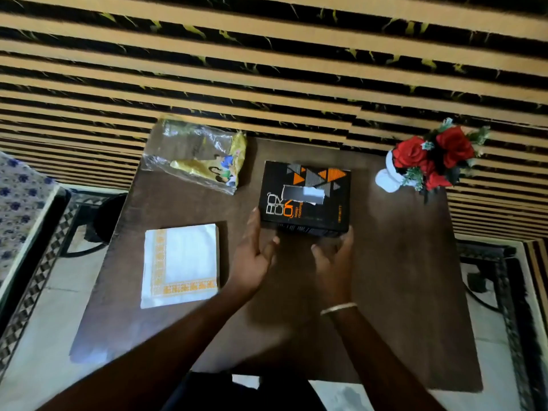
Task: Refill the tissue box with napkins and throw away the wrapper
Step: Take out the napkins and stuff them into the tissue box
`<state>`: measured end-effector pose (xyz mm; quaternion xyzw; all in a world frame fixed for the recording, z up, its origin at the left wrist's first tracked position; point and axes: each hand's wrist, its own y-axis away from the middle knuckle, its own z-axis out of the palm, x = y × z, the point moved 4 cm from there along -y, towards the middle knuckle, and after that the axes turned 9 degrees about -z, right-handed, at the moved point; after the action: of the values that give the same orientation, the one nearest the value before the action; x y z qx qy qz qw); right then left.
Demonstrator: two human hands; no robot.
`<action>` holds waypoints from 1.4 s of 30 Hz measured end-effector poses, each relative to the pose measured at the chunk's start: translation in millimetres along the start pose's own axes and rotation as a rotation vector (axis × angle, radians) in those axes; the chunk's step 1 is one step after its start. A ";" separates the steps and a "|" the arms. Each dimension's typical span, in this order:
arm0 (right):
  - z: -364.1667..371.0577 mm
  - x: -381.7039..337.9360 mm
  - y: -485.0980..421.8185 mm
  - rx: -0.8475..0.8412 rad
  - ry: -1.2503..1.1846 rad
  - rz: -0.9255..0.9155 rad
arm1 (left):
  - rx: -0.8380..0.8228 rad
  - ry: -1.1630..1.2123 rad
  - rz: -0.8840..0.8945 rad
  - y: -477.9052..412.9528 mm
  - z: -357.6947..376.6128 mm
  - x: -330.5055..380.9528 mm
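Both hands are open, with nothing held in them. Her left hand (255, 250) touches the near left corner of the tissue box (305, 197), and her right hand (333, 256) has its fingers spread just under the box's near edge.

Biggest of all is the brown worktop (400, 292). The black and orange tissue box lies flat in the middle of it, with a bit of white showing in its slot. A stack of white napkins (181, 264) with an orange border sits to the left, apart from the box. The shiny wrapper (198, 155) lies crumpled at the far left corner. A small pot of red flowers (430, 157) stands far right.

I think she is about to pick up the box and open it. She should hold both sides, lift it slowly, and keep it clear of the flowers. Then the napkins can go in straight and flat.
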<state>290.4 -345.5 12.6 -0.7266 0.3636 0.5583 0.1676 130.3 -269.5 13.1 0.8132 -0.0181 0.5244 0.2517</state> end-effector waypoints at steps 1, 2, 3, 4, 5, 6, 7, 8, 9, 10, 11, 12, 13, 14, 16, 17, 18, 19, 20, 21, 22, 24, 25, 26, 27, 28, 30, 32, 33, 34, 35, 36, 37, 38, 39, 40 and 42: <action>-5.5 1.8 16.5 0.022 0.005 0.022 | -0.004 0.010 -0.003 12.1 4.4 -6.7; -11.5 4.6 31.3 0.048 0.022 0.043 | -0.006 0.006 -0.011 22.0 7.7 -12.6; -17.6 7.5 43.7 0.069 0.042 0.050 | -0.009 -0.001 -0.012 30.4 11.9 -20.2; -23.0 10.4 54.1 0.079 0.057 0.054 | -0.016 -0.018 -0.015 38.3 14.9 -24.9; -28.0 14.7 60.1 0.091 0.074 0.057 | -0.019 -0.031 -0.015 44.4 17.7 -29.2; -32.5 19.5 63.5 0.098 0.095 0.057 | -0.023 -0.042 -0.022 49.1 20.1 -32.5; -36.9 23.1 66.6 0.100 0.110 0.057 | -0.030 -0.053 -0.028 54.3 23.0 -35.4; -39.9 27.4 68.1 0.099 0.120 0.060 | -0.033 -0.073 -0.035 58.2 25.1 -36.8; -41.8 29.4 69.2 0.091 0.119 0.068 | -0.033 -0.096 -0.034 61.1 27.2 -38.8; -42.8 31.0 69.7 0.082 0.113 0.080 | -0.029 -0.118 -0.033 63.2 28.9 -40.2; -44.3 33.9 70.6 0.078 0.109 0.089 | -0.023 -0.137 -0.034 65.5 31.0 -41.9; -44.5 37.9 70.1 0.074 0.110 0.097 | -0.013 -0.151 -0.038 66.4 32.3 -43.0; -45.3 40.2 70.3 0.074 0.107 0.098 | -0.004 -0.158 -0.040 67.9 34.1 -43.9; -45.7 41.6 70.4 0.075 0.106 0.096 | 0.003 -0.162 -0.040 69.4 36.1 -44.4; -45.4 41.8 70.3 0.071 0.105 0.088 | 0.009 -0.163 -0.029 71.9 38.9 -44.1; -46.1 42.3 70.1 0.068 0.110 0.088 | 0.013 -0.164 -0.020 72.9 40.0 -44.1; -46.6 44.9 69.8 0.060 0.117 0.095 | 0.017 -0.169 -0.012 73.5 40.8 -44.8; -46.6 47.9 69.8 0.048 0.125 0.101 | 0.015 -0.175 -0.007 73.3 41.3 -45.5; -46.4 51.9 69.9 0.031 0.140 0.117 | 0.010 -0.179 -0.006 73.2 41.9 -45.4; -46.5 56.8 70.9 0.013 0.156 0.131 | 0.004 -0.175 -0.005 73.5 42.3 -45.1; -47.2 60.1 71.1 0.003 0.183 0.120 | 0.008 -0.158 0.003 74.3 41.8 -43.9; -51.0 53.1 69.7 0.013 0.283 -0.011 | 0.066 -0.111 0.013 74.7 36.3 -41.3; -53.6 42.8 67.7 0.022 0.361 -0.122 | 0.112 -0.100 0.010 74.0 31.7 -41.7; -54.4 30.6 64.7 0.016 0.453 -0.260 | 0.158 -0.100 0.000 73.6 26.2 -42.5; -52.8 17.5 60.9 -0.012 0.543 -0.396 | 0.193 -0.107 -0.014 72.1 21.1 -44.5; -47.5 2.3 57.0 -0.065 0.631 -0.519 | 0.214 -0.123 -0.031 70.7 16.5 -47.3; -30.6 -16.7 43.0 -0.209 0.789 -0.674 | 0.217 -0.180 -0.058 65.3 11.8 -52.9; -8.8 -25.2 25.2 -0.398 0.898 -0.734 | 0.205 -0.247 -0.071 60.9 8.6 -56.0; 2.2 -26.2 14.5 -0.487 0.944 -0.741 | 0.191 -0.268 -0.077 58.0 8.2 -56.6; 11.8 -27.1 3.8 -0.561 0.988 -0.739 | 0.177 -0.278 -0.083 54.9 8.3 -56.4; 20.5 -27.5 -5.6 -0.624 1.028 -0.731 | 0.166 -0.281 -0.088 51.5 8.2 -56.0; 28.9 -28.9 -13.1 -0.680 1.066 -0.728 | 0.161 -0.278 -0.096 49.0 7.3 -55.6; 36.0 -29.4 -20.0 -0.724 1.100 -0.724 | 0.154 -0.278 -0.107 46.0 6.7 -54.6; 42.8 -30.3 -26.0 -0.760 1.130 -0.728 | 0.144 -0.284 -0.121 43.4 6.1 -54.4; 48.3 -31.5 -30.2 -0.793 1.164 -0.734 | 0.128 -0.295 -0.132 41.2 6.2 -54.5; 52.6 -31.8 -33.8 -0.824 1.197 -0.739 | 0.101 -0.305 -0.140 38.7 7.0 -55.3; 59.4 -29.3 -38.4 -0.893 1.251 -0.735 | 0.041 -0.299 -0.149 34.2 9.8 -57.6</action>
<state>273.6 -270.8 14.7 -0.9712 -0.1242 0.0553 -0.1959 102.7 -317.1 -26.4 0.8863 0.0157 0.3774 0.2679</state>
